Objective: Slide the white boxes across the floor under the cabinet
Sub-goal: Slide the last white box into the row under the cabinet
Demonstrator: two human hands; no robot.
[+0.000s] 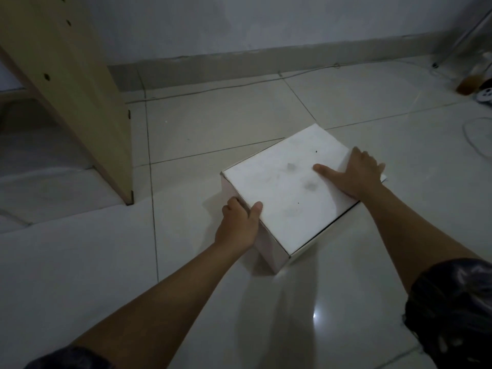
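While both hands hold it, one white box [290, 187] sits flat on the pale tiled floor [346, 302], right of centre, turned corner-on to the viewer. Lid closed; grey smudges on top.

Left hand [238, 225]: clamped on the box's near-left edge, thumb on the lid, fingers curled down the side wall.

Right hand [354, 177]: clamped on the far-right edge, thumb lying flat across the lid, fingers wrapped over the rim. The two hands are set apart, on opposite sides of the box.

Cabinet [72, 89]: light wood upright panel at left, foot on the floor, shadowed space to its left. The box lies apart from it, to the right.

Wall [239, 22]: grey, far side. Thin cable [213, 89]: along the floor near the wall. Bottle [468, 83]: far right, blurred. Dark sleeve [452, 302]: near right.
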